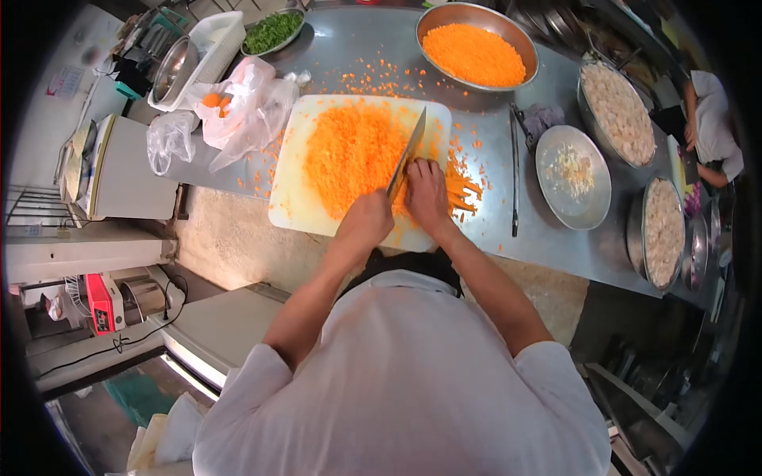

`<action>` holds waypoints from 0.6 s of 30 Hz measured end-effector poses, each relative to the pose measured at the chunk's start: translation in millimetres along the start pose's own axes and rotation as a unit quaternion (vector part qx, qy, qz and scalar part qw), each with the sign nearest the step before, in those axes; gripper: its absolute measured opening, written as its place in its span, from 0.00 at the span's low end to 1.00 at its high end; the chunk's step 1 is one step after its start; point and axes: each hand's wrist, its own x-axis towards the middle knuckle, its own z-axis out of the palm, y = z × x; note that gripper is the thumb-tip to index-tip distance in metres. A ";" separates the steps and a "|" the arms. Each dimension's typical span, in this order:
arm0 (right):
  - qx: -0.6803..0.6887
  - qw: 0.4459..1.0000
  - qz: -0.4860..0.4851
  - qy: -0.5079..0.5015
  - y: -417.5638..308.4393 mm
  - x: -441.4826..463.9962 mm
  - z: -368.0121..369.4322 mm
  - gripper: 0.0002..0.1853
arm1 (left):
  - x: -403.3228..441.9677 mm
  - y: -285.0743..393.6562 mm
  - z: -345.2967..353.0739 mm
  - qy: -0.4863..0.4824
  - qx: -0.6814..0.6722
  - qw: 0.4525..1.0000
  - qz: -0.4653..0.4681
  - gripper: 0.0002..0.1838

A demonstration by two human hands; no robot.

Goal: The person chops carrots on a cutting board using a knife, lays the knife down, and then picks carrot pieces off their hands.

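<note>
Orange carrot strips [463, 193] held under right grip [427, 193] (left grip [367, 218] closed round knife [411, 147])

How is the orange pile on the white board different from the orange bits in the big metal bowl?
The orange pile spreads loosely on the flat white board, while the orange bits are held inside the metal bowl.
The orange pile is beside the knife in the left hand; the orange bits sit farther away.
Both are orange and cut small.
</note>
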 end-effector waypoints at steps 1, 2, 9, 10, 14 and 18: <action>0.002 1.000 -0.003 0.018 1.6 2.6 2.6 0.10 | -2.0 -3.5 -1.1 0.005 0.004 1.000 0.004 0.09; 0.004 0.999 0.000 0.032 2.4 0.4 5.6 0.10 | -14.2 -10.7 5.3 0.016 -0.013 1.000 0.023 0.10; 0.018 1.000 -0.008 0.018 -0.2 1.5 -0.5 0.10 | -0.7 5.3 -3.0 -0.040 -0.036 0.997 -0.056 0.05; 0.014 1.000 -0.003 0.023 1.9 3.0 3.4 0.11 | -2.6 2.8 -2.7 -0.036 -0.031 0.998 -0.051 0.05; 0.005 0.999 -0.005 0.048 1.8 -1.0 3.9 0.11 | -6.5 -22.8 35.6 0.003 -0.025 1.000 -0.018 0.05; 0.026 1.000 0.002 0.015 -0.5 3.2 -0.8 0.11 | -5.5 -2.6 7.2 0.023 -0.050 0.998 0.011 0.04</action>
